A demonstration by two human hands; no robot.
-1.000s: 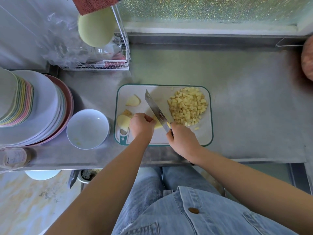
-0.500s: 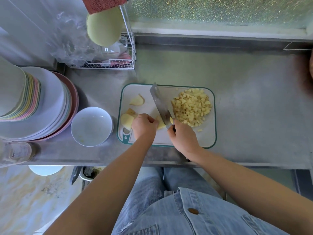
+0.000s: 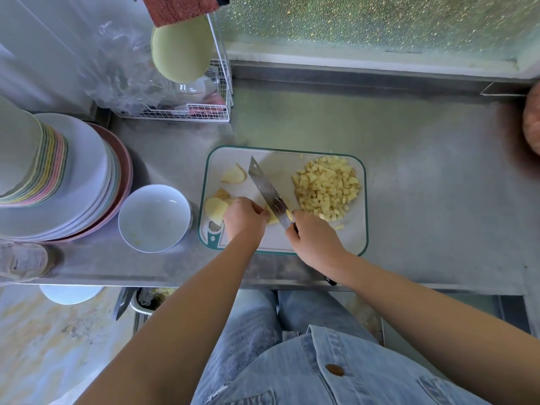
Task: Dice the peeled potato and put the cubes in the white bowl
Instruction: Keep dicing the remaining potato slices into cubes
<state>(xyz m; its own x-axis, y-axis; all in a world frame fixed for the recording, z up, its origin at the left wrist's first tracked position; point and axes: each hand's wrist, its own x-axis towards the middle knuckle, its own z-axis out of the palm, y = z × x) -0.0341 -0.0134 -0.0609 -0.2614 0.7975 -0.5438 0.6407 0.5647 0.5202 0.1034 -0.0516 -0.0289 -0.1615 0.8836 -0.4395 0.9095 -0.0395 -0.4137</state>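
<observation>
Right hand grips knife; left hand pinches potato piece under blade; cube pile at board's 2 o'clock.

**Occluded Items**

The right hand is covering the knife handle. The left hand and blade are hiding most of the potato piece. Frame edges are cropping the plate stack and 1 blurred reddish object.

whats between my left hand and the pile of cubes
In the head view, the knife and the potato piece under it lie between the left hand and the cube pile.
</observation>
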